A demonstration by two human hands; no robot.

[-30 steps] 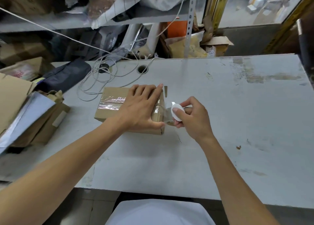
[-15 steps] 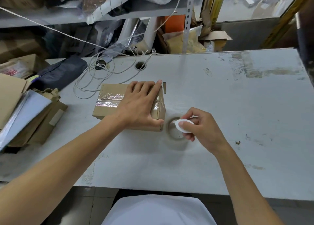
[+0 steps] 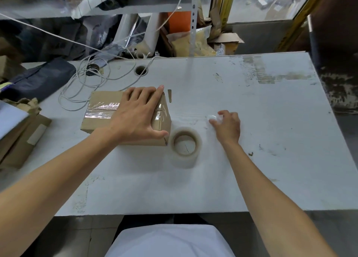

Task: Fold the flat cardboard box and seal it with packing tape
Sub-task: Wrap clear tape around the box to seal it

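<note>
A small folded cardboard box (image 3: 100, 109) lies on the white table (image 3: 251, 121), with a strip of clear tape across its top and down its right side. My left hand (image 3: 139, 115) lies flat on the box's right half, fingers spread, thumb along the near edge. A roll of clear packing tape (image 3: 185, 146) lies flat on the table just right of the box's near corner, with no hand on it. My right hand (image 3: 227, 125) is beyond the roll, low on the table, its fingertips pinching a small white object (image 3: 212, 117).
Coiled white cable (image 3: 87, 82) and a dark bag (image 3: 38, 78) lie behind the box at the left. Flat cardboard pieces (image 3: 21, 132) are stacked at the table's left edge. A cable hole (image 3: 141, 70) is behind the box. Cluttered shelves stand behind the table.
My right hand has let go of the tape roll, which now lies flat by the box, and has moved right and away with the small white object. My left hand stays on the box.
</note>
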